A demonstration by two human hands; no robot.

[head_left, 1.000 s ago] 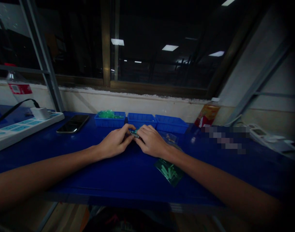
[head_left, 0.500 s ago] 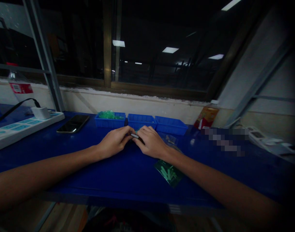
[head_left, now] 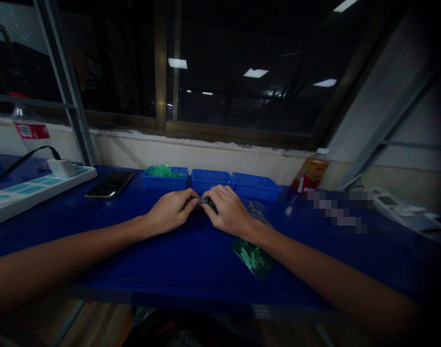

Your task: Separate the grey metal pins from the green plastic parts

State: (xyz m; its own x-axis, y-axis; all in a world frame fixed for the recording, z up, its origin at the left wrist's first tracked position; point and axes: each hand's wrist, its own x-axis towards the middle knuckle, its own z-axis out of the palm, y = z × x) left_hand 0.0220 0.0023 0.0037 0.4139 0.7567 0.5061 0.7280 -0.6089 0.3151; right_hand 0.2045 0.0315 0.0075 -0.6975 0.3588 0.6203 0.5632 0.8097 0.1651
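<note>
My left hand (head_left: 171,209) and my right hand (head_left: 226,208) meet over the middle of the blue table. Both are closed, with thumbs and fingers pinching a small green-grey piece (head_left: 202,200) between them. Its kind is too small and dark to make out, and my fingers cover most of it. Beneath my right forearm lies a green clear bag (head_left: 252,259) with several pale strips in it. By my right wrist is a clear bag (head_left: 256,208) of small parts, partly hidden.
Behind my hands stand three blue bins: the left bin (head_left: 165,182) holds green plastic bags, beside a middle bin (head_left: 210,176) and a right bin (head_left: 257,187). A phone (head_left: 110,184), power strip (head_left: 32,189) and red-capped bottle (head_left: 30,127) are left; an orange-labelled bottle (head_left: 310,172) is right.
The held piece has turned between my fingertips: its light grey side showed before, and now a darker, greenish side does. My hands stay in nearly the same place.
</note>
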